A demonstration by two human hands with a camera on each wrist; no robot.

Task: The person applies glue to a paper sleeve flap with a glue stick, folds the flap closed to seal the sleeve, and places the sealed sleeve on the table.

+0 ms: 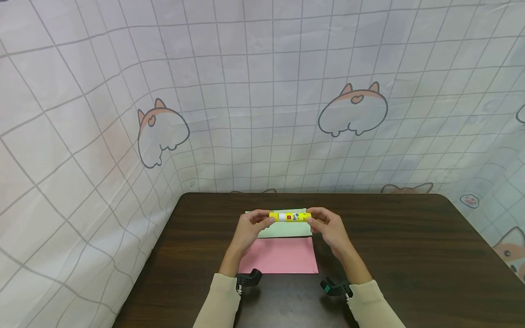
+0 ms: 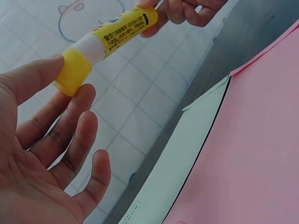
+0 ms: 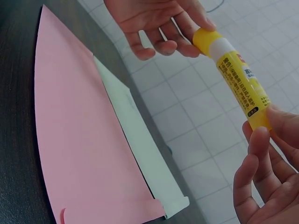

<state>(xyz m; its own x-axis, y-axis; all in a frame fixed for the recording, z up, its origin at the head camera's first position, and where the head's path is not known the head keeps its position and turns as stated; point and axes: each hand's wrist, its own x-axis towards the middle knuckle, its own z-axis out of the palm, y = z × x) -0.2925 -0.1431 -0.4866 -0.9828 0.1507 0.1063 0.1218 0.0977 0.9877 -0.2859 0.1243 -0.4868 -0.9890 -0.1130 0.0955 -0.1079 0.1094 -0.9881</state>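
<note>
A yellow glue stick [image 1: 290, 217] with a white band near its cap is held level above the papers, between both hands. My left hand [image 1: 251, 230] pinches the yellow cap [image 2: 74, 73] between thumb and fingers. At the opposite end my right hand [image 1: 331, 230] pinches the base of the tube, as the right wrist view also shows. Beneath lie a pink paper piece [image 1: 280, 256] and, just beyond it, a pale green paper piece [image 1: 283, 231]. Both have small folded flaps at their ends in the right wrist view. The cap sits against the white band.
The papers lie on a dark wooden table [image 1: 389, 246]. A white grid-patterned cloth [image 1: 266, 114] with cartoon animals hangs behind it and along the sides. A black wrist strap device [image 1: 250, 278] is on the left wrist, another [image 1: 335, 288] on the right.
</note>
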